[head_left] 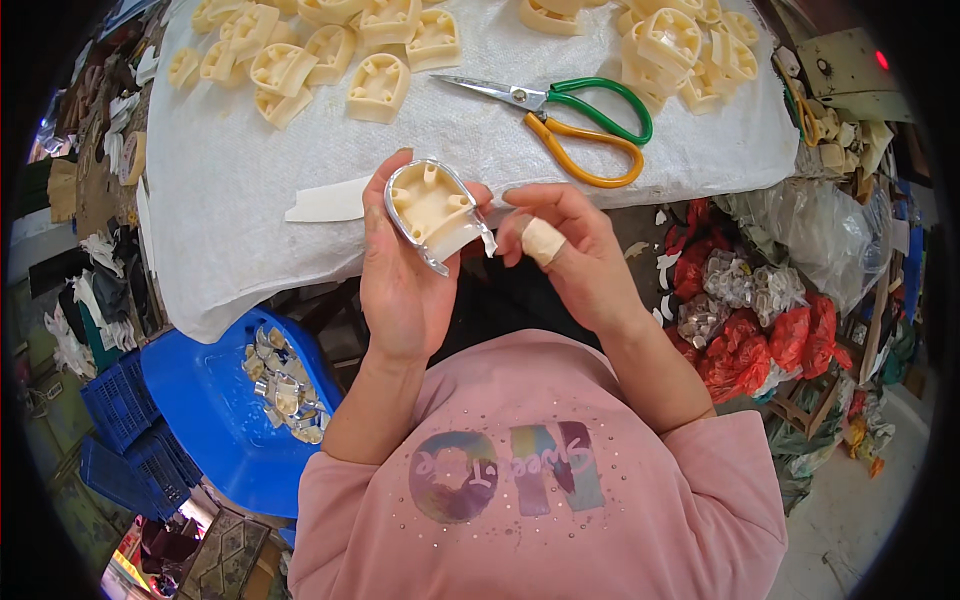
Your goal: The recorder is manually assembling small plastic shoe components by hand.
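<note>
The left hand (405, 300) holds a cream hollow piece (428, 212), its fingers and thumb closed around the sides; the piece is in front of the person's body, with its hollow face and small posts turned upward; a silver strip (488, 241) goes around its edge, and 1 end sticks out at the piece's 4 o'clock; the right hand (585, 255) is just beside this end, fingers bent, with a tan wrap (543, 241) on 1 digit; I cannot tell whether it pinches the strip. Seen from the held piece, the scissors (520, 97), with 1 green and 1 orange handle, lie at 2 o'clock on the white-covered counter (230, 150); a flat white piece (330, 202) lies at 9 o'clock; more cream pieces (378, 90) lie at 11 o'clock; between 7 and 8 o'clock, a blue basin (215, 410) contains silver-edged pieces (285, 388); at 4 o'clock are red bags (735, 350).
</note>
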`<action>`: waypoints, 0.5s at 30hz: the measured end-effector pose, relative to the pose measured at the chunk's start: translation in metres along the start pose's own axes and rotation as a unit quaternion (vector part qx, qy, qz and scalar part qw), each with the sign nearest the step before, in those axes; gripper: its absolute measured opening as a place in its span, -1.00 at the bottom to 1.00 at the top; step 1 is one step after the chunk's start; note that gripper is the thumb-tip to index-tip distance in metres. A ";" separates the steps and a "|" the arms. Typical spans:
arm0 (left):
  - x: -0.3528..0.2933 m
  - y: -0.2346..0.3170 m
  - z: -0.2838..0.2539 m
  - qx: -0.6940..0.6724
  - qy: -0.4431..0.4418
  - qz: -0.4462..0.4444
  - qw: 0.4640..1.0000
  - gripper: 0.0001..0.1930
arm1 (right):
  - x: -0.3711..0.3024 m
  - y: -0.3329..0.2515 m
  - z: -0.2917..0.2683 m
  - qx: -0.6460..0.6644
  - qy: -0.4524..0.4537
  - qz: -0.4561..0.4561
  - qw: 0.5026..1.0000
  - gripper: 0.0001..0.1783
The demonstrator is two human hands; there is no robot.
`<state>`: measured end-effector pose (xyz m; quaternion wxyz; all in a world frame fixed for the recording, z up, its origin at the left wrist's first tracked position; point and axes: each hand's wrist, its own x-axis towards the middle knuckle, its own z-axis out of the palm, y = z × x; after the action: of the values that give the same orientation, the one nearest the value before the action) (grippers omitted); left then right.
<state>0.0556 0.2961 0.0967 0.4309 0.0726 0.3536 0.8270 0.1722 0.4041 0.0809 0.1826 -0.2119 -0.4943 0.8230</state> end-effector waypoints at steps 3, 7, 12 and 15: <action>0.000 0.000 0.000 0.040 -0.011 -0.001 0.999 -0.48 | 0.000 -0.004 0.009 0.073 -0.001 0.040 0.996 -0.66; 0.001 -0.003 -0.004 0.026 -0.062 0.005 0.998 -0.49 | 0.000 -0.005 0.012 0.116 -0.004 0.096 0.989 -0.60; 0.000 -0.006 -0.005 0.050 -0.082 0.017 0.995 -0.51 | -0.002 -0.008 0.019 0.064 0.007 0.035 0.997 -0.59; -0.002 -0.007 0.007 0.063 -0.033 0.046 0.996 -0.51 | -0.005 0.000 0.018 -0.022 0.004 -0.020 1.000 -0.61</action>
<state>0.0640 0.3010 0.0975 0.3986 0.1430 0.3874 0.8189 0.1673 0.3882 0.0893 0.1967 -0.2094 -0.5159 0.8070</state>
